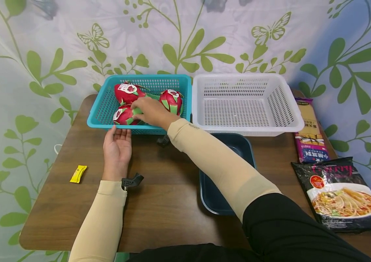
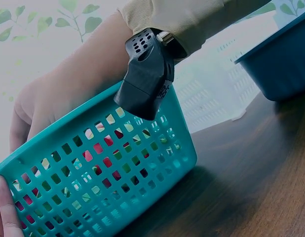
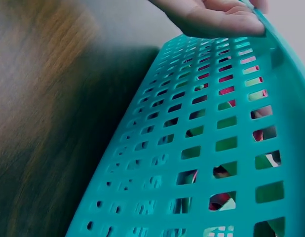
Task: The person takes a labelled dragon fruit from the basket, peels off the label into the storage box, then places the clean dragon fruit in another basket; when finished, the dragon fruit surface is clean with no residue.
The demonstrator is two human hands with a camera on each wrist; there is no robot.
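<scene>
A teal basket (image 1: 107, 77) holds three red dragon fruits with green scales and white stickers: a back-left one (image 1: 127, 95), a front-left one (image 1: 124, 115) and a right one (image 1: 174, 102). My right hand (image 1: 154, 111) reaches over the front rim and grips the front-left fruit between thumb and fingers. My left hand (image 1: 117, 149) is palm up at the basket's front, holding the rim with its thumb at the top and fingers against the outer wall. In the left wrist view, the right hand (image 2: 68, 94) passes over the rim; its fingertips are hidden.
Right of the teal basket stands a white basket (image 1: 238, 129). A dark blue tray (image 1: 211, 196) lies partly under my right forearm. A pasta bag (image 1: 311, 134) and a black noodle packet (image 1: 342, 196) lie at the right, a small yellow packet (image 1: 78, 174) at the left.
</scene>
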